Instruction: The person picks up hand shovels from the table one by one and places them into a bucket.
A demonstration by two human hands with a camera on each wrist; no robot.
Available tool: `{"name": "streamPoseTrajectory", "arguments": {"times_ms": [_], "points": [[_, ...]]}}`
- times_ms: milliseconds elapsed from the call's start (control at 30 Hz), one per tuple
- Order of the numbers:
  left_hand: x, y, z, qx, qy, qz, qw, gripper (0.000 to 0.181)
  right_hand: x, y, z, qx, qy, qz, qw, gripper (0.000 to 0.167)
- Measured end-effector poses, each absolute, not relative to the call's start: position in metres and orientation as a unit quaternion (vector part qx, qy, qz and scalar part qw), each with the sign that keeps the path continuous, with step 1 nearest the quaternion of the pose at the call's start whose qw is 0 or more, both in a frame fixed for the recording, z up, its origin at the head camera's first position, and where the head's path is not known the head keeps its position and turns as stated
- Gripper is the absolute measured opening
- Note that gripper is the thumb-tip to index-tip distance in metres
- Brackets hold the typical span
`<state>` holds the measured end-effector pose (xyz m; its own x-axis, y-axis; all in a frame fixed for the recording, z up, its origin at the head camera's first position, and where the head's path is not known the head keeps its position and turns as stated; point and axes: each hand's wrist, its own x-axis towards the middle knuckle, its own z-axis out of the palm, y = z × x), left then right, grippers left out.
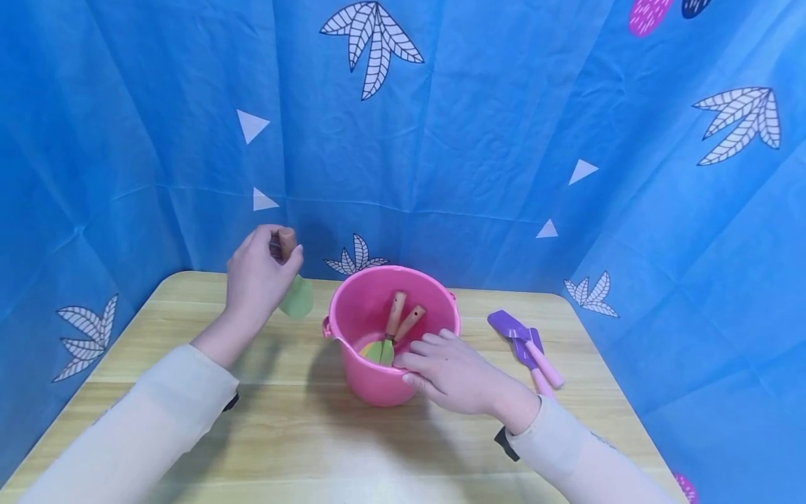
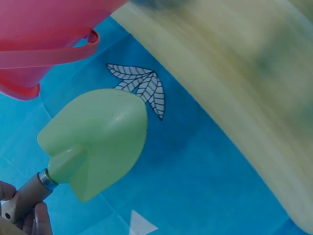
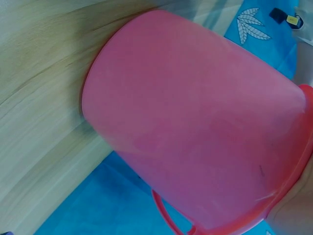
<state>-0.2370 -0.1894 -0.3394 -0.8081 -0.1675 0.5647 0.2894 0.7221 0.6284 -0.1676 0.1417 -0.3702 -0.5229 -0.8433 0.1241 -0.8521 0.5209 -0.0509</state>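
My left hand (image 1: 257, 271) grips the wooden handle of a small green garden trowel (image 2: 100, 139), held above the table to the left of a pink bucket (image 1: 378, 386). The trowel's blade points downward in the head view. My right hand (image 1: 460, 373) holds the near right part of the bucket's rim, with fingers over the edge. Inside the bucket lean two tools with wooden handles (image 1: 395, 315); green and yellow parts show at their lower ends, partly hidden by the rim. The right wrist view is mostly filled by the bucket's outer wall (image 3: 190, 117).
Two purple tools (image 1: 508, 324) with pink handles lie overlapping on the wooden table (image 1: 302, 448), right of the bucket. A blue patterned cloth (image 1: 491, 140) hangs behind and along both sides. The bucket's pink carrying handle (image 2: 54, 56) hangs at its side.
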Motion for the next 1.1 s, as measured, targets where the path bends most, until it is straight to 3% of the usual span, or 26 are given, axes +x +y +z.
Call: {"name": "streamPoseTrajectory", "arguments": {"times_ms": [1100], "points": [[-0.226,-0.164,-0.298,-0.089,-0.852,-0.366,0.364,0.034,-0.167,0.141,-0.369,0.484,-0.873,0.058,0.038,0.028]]}}
